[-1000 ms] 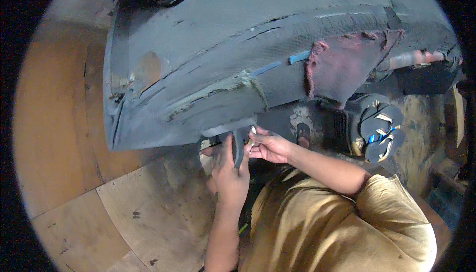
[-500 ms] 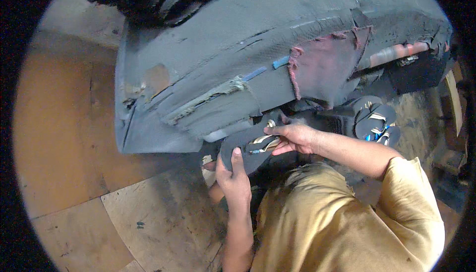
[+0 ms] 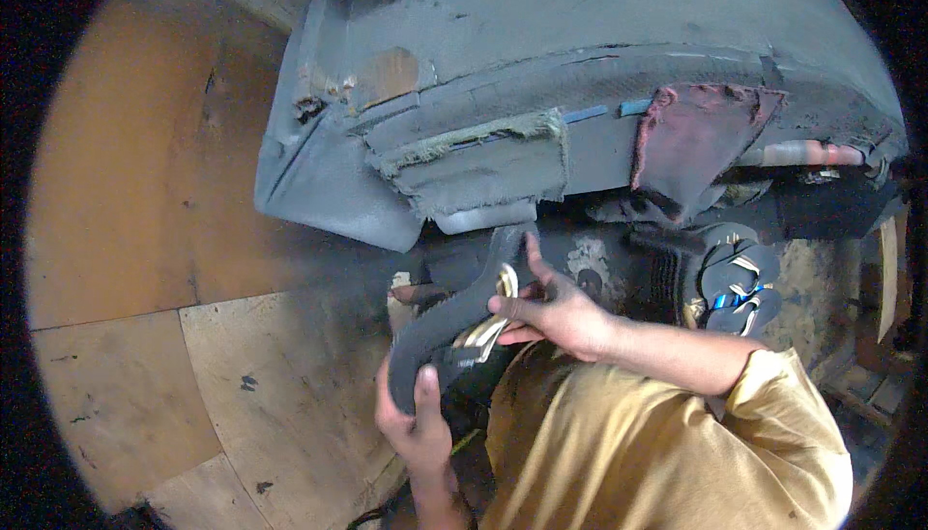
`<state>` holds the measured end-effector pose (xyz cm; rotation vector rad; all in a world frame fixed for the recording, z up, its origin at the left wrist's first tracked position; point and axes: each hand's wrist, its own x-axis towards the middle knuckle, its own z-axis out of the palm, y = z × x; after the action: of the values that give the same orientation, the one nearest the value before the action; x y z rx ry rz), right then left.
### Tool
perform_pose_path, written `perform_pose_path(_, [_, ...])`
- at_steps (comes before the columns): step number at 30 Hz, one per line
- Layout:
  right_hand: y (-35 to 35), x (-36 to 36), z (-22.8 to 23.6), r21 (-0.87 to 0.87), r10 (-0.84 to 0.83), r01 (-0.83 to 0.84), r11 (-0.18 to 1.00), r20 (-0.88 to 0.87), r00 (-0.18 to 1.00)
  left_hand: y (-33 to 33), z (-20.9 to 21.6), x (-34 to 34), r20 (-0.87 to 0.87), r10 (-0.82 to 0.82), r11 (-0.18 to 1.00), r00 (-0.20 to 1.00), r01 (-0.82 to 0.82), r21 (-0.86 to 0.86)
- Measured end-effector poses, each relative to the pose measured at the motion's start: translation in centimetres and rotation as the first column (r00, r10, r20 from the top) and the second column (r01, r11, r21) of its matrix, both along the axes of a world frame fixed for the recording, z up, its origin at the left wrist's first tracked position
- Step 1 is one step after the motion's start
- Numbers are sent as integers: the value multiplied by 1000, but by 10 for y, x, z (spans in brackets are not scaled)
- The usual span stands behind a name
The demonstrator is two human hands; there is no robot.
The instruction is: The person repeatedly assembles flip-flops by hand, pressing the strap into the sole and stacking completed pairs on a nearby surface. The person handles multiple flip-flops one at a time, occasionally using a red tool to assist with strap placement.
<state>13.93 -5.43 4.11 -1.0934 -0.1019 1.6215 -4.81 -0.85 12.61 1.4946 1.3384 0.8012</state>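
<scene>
Head: sandal, worktop (patched), floor

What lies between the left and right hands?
A dark, bent flip-flop, spanning from the left hand to the right hand; the head view shows it.

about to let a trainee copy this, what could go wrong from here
The dark flip-flop looks bent between the left hand at its lower end and the right hand by the straps, so it might spring loose if either grip slips. Its upper end sits close to the pale pad below the frayed cloth, where loose threads could perhaps catch. The right forearm appears near the stacked flip-flops, which an outward elbow swing might knock.
</scene>
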Motion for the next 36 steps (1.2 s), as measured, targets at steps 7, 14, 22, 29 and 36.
perform_pose_path(7, [24,33,-39,-64,-84,71,995,-224,971,3,-6,42,-210,-225,973,951,229,-4])
perform_pose_path(14, [24,41,-58,202,132,-77,976,-279,951,-18,-38,20,-97,-158,971,983,173,166])
perform_pose_path(22, [-2,19,-71,295,152,-466,834,689,709,-52,-116,-38,-54,-291,951,955,282,-122])
perform_pose_path(29, [4,24,-61,437,103,-488,756,656,747,45,-117,59,237,-335,877,912,394,-276])
perform_pose_path(36, [8,21,-51,275,343,-404,872,244,907,49,-95,79,56,-306,928,950,311,-207])
